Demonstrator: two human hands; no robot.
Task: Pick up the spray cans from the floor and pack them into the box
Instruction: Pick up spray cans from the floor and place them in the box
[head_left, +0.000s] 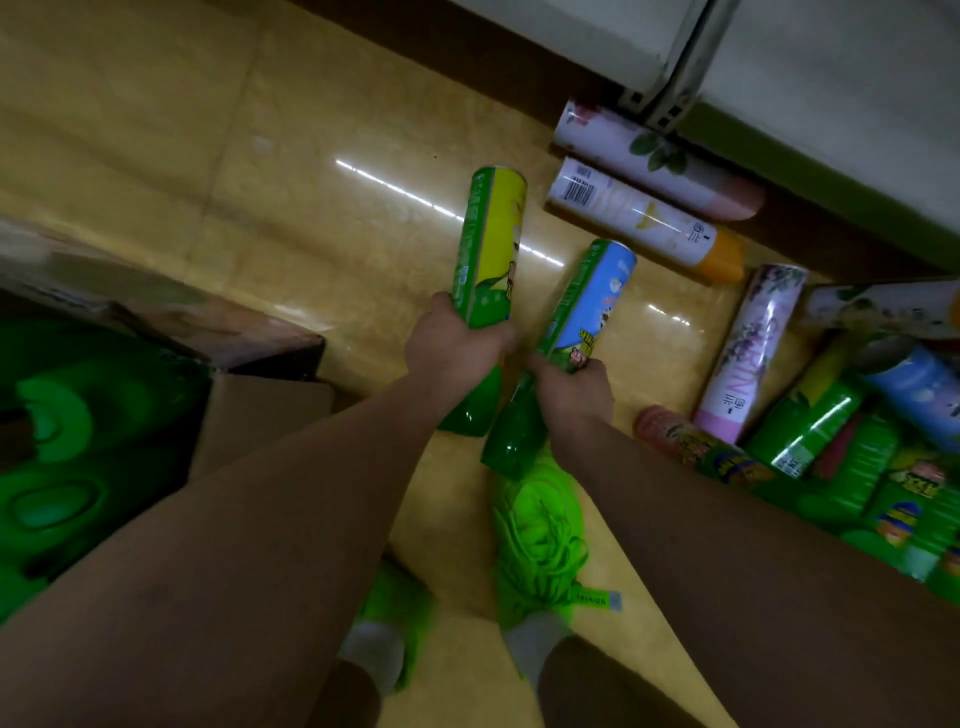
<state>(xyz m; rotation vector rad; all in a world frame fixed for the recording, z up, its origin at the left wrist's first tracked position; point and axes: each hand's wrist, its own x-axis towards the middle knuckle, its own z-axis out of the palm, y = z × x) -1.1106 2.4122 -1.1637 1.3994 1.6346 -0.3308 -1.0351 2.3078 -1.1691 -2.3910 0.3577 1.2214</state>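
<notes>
Beside the box (270, 410) edge — open floor (260, 182)

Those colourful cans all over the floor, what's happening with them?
A person is tidying them up. The left hand holds a yellow-and-green can and the right hand holds a blue-and-green can. More cans lie on the floor at the right. The box at the left already has green caps showing inside.

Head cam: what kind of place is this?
Probably a shop floor or stockroom, though that's a guess. Glossy tiled floor, many spray cans lying loose beside a shelf base, and a cardboard box already holding green-capped cans.
</notes>
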